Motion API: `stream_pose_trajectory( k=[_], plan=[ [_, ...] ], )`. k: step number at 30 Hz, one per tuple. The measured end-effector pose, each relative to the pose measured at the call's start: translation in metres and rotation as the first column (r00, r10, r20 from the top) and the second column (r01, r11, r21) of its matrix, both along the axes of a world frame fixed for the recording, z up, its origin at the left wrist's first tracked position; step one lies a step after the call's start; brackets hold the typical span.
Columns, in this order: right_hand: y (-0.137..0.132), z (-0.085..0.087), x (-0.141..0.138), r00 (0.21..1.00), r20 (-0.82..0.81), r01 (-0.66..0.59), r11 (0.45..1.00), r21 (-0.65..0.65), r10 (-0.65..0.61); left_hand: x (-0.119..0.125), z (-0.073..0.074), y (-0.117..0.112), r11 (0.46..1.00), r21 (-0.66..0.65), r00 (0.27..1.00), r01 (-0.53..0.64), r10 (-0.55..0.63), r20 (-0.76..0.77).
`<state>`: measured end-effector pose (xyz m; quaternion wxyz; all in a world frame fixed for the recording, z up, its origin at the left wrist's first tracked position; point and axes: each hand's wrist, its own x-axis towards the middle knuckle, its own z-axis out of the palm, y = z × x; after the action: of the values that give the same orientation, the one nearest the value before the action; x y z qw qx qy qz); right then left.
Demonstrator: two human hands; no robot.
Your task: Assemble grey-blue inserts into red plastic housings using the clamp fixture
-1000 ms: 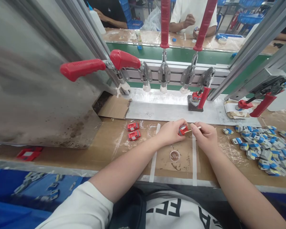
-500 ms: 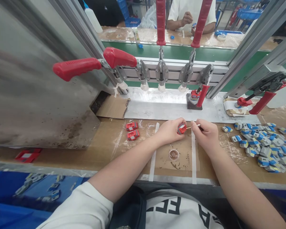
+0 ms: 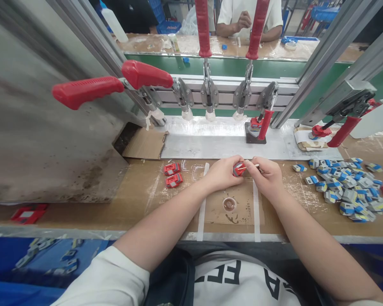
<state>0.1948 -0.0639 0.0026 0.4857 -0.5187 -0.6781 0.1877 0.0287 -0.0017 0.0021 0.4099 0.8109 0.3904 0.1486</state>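
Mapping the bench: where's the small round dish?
Head view, centre: the small round dish lies between two white tape strips, just below the left hand holding a red part and the right hand holding a stick.

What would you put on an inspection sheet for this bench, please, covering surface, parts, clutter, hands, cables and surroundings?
Surface: cardboard-covered bench, stained, with white tape strips.
Job's things: small red part and thin stick, meeting between the hands; small round dish nearer the person.
Clutter: two red parts to the left; pile of blue-and-grey parts to the right.
Grippers: left hand pinches the red part; right hand pinches the stick.
Cables: nothing seen.
Surroundings: red-handled toggle clamps on a rail behind; a co-worker across the green belt.
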Motion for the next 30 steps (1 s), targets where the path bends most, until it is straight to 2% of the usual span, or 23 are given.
stream_pose_trajectory(
  k=[8,16,20,23,25,27,29,30],
  plan=[
    [0.001,-0.005,0.006,0.992,0.103,0.071,0.994,0.081,-0.079,0.0,-0.002,0.001,1.0,-0.011,0.999,-0.002,0.002,0.032],
    [0.0,-0.005,0.002,0.998,0.063,0.002,0.996,0.095,-0.008,0.0,-0.001,0.0,1.0,-0.017,0.999,-0.005,0.006,0.041],
    [0.001,-0.008,0.005,0.993,0.099,0.063,0.994,0.087,-0.072,0.0,-0.002,0.001,1.0,-0.016,0.999,-0.002,0.002,0.049],
    [0.0,-0.006,0.008,0.994,0.046,0.093,0.993,0.077,-0.097,0.0,-0.002,0.002,1.0,-0.022,0.997,0.002,0.0,0.081],
    [-0.005,-0.001,0.008,0.998,-0.039,0.042,0.997,0.062,-0.04,-0.001,-0.002,0.002,0.999,-0.053,0.993,-0.01,0.016,0.117],
    [-0.014,0.003,0.006,0.992,-0.078,-0.102,0.994,0.024,0.104,-0.002,-0.002,0.003,0.994,-0.106,0.986,-0.03,0.047,0.162],
    [-0.025,0.006,0.001,0.965,-0.018,-0.263,0.963,-0.057,0.263,-0.002,-0.002,0.004,0.988,-0.149,0.974,-0.04,0.071,0.213],
    [-0.031,0.006,-0.003,0.949,0.048,-0.304,0.947,-0.107,0.31,-0.003,-0.003,0.005,0.987,-0.157,0.968,-0.039,0.076,0.237]
  ],
)
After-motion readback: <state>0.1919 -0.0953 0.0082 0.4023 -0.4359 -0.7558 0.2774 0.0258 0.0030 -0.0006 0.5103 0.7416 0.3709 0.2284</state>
